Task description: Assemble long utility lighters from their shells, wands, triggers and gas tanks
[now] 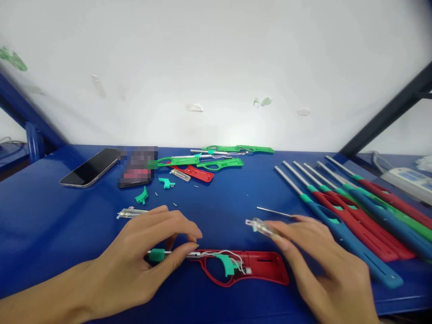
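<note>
A red lighter half-shell (266, 266) lies open on the blue table, with a green trigger (227, 264), white wires and a metal tube (194, 255) in it. My left hand (151, 256) is closed around the tube, thumb and fingers near its bare metal end; a green collar (157, 255) shows beneath the palm. My right hand (324, 265) pinches a clear fuel tank (263, 227) between thumb and forefinger, above the shell's right end. A thin screwdriver shaft (275, 211) also sticks out leftward from the right hand's curled fingers.
Assembled lighters (351, 225) in blue, red and green lie at the right. Two phones, one a black phone (92, 167), rest at the left. Green shells (219, 164), a red shell (199, 173), another clear tank (130, 213), loose green triggers (142, 195) and small screws lie farther back.
</note>
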Available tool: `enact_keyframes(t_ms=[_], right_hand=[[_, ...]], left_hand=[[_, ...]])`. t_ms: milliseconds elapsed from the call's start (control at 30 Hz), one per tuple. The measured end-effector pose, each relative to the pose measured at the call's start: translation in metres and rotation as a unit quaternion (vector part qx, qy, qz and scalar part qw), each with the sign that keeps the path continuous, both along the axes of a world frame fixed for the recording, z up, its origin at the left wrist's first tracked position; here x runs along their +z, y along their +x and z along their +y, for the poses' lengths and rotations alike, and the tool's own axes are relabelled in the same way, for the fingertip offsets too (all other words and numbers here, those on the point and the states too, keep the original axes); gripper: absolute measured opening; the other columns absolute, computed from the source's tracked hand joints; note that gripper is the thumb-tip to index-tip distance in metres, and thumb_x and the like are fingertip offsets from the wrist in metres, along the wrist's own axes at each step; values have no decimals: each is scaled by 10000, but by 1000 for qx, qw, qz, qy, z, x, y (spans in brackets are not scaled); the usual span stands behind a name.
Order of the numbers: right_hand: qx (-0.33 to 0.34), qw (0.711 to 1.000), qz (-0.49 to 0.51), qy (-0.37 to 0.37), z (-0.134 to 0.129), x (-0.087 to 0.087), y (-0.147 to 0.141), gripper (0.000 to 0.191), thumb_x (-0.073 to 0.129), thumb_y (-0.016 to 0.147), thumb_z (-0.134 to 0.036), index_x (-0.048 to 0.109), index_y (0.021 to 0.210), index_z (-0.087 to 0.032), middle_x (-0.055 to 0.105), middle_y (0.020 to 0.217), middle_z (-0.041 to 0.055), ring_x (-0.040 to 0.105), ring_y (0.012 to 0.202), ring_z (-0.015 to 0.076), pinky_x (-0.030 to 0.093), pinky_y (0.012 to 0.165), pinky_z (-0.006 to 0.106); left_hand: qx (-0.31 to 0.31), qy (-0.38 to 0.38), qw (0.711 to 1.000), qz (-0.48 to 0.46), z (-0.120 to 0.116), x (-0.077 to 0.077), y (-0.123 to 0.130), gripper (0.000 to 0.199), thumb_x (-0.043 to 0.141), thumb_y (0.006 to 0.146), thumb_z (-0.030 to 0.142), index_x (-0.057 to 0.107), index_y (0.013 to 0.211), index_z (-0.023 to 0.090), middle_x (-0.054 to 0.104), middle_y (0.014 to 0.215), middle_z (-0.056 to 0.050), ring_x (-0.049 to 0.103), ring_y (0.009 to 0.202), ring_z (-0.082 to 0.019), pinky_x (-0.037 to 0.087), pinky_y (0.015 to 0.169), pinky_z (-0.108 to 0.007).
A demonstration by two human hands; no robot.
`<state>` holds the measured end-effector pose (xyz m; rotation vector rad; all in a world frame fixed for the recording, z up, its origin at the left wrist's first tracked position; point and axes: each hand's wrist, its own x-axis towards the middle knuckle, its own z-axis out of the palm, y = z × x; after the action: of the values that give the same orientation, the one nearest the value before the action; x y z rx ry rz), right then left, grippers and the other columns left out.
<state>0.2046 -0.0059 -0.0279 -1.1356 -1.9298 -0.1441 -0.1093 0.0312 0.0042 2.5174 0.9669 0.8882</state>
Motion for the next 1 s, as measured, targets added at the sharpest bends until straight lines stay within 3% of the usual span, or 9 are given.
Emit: enact_keyframes(t_ms=[100,333,467,567,667,800,1000], right_hand=[[-16,999,-5,-34,-13,-4,14,196,610,1046,-191,732,1174,-276,819,1116,-48,762,977,154,472,1101,317],[-9,999,-2,-33,-31,-5,19,235,590,1050,-179,711,1217,-291,824,1120,-45,768,993,175,499,1058,333],[13,999,2,-48,-35,-8,12,214,551,1079,-205,713,1206,-265,823,1030,-49,757,928,143,524,909,276],[32,999,9,-34,-38,-12,9,211,551,1080,-191,720,1202,-225,819,985,-34,732,882,144,530,852,267],[53,998,24,-33,-41,-18,11,210,552,1078,-157,712,1211,-188,814,990,-18,696,846,146,526,821,268],[66,996,36,-47,-44,-28,13,197,557,1084,-158,704,1213,-186,800,975,-20,641,797,160,496,761,302],[46,995,62,-62,-46,-30,10,190,549,1105,-213,713,1197,-195,786,933,-30,607,782,175,435,750,339]], left_hand=[[-35,35,998,33,3,4,6,256,560,1013,63,640,1123,280,742,998,66,682,862,-103,479,909,-248],[-111,43,978,170,12,34,47,199,535,1070,118,708,1112,209,714,996,-20,585,949,-211,455,863,-322],[-172,-36,939,297,20,54,69,266,565,981,-14,713,1031,202,669,1065,-37,583,993,-219,458,844,-305],[-160,-120,930,308,27,61,81,176,606,1032,102,720,1020,236,634,1068,-13,602,975,-187,461,818,-269],[-151,-152,922,323,32,62,90,132,662,1026,164,744,1011,266,621,986,8,611,933,-168,450,759,-242],[-165,-140,908,359,36,66,105,140,677,1024,176,745,929,253,650,888,17,619,861,-169,439,730,-252],[-199,-73,858,468,35,77,129,242,602,991,60,720,848,215,714,896,1,665,843,-209,422,729,-341]])
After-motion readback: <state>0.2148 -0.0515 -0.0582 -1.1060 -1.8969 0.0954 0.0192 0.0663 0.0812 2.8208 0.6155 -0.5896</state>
